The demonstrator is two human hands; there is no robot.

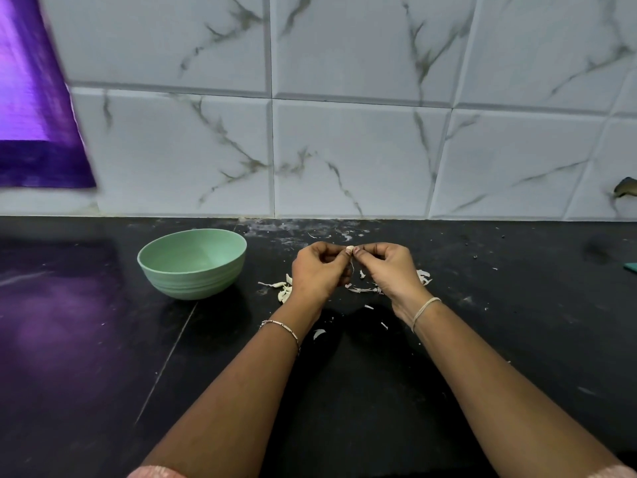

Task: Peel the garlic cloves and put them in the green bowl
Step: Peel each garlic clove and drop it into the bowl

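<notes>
A small pale garlic clove is pinched between the fingertips of both hands above the black counter. My left hand grips it from the left and my right hand from the right, fingers curled. A thin strip of skin hangs down from the clove. The green bowl stands upright to the left of my hands, and no cloves show inside it. A few garlic pieces lie on the counter between the bowl and my left hand, partly hidden by that hand.
Loose garlic skins are scattered on the black counter under and around my hands. A marble-tiled wall rises right behind. A purple sheet hangs at the upper left. A teal object pokes in at the right edge.
</notes>
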